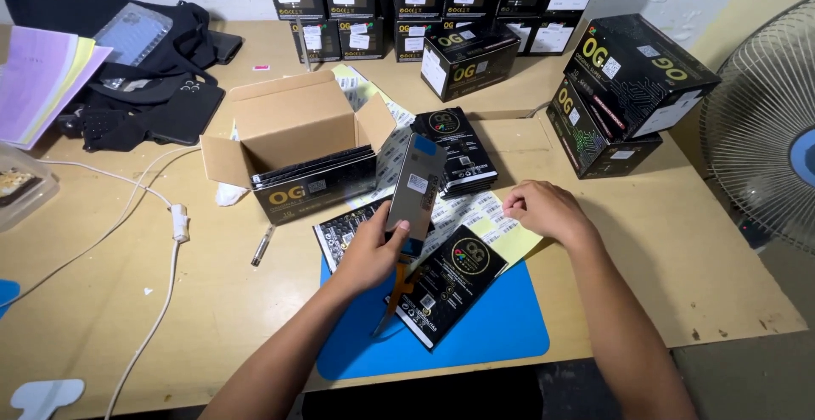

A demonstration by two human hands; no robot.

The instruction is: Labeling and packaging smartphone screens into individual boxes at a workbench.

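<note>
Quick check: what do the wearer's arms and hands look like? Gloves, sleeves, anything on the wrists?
Both hands are bare: no gloves on the left hand or the right hand. Forearms are uncovered as far as the frame shows, with no sleeves in view. No watch, band or ring is visible on either side.

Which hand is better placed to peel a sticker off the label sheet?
Right, probably. The right hand already rests with its fingertips on the label sheet, while the left hand is busy holding the screen panel upright.
</note>
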